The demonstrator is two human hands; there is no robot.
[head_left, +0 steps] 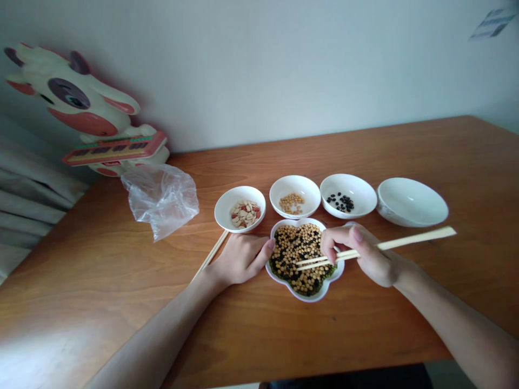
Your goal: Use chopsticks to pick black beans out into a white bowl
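A white flower-shaped dish (311, 298) holds a mix of yellow soybeans, black beans and some small green beans. My right hand (367, 251) is closed around a pair of light wooden chopsticks (405, 239), their tips down among the beans near the dish's middle. On the dish's left side, my left hand (241, 256) rests on the table with its fingers curled and partly hidden, gripping at the rim with the thumb against it. Behind stand white bowls: one with pale and reddish seeds (246, 214), one with soybeans (291, 203), one with black beans (340, 202).
A fourth white bowl (412, 201) with nothing visible inside stands at the row's right end. Another pair of chopsticks (213, 251) lies partly under my left hand. A crumpled clear plastic bag (162, 197) and a cow-shaped toy keyboard (113, 151) are at the left of the wooden table (251, 335).
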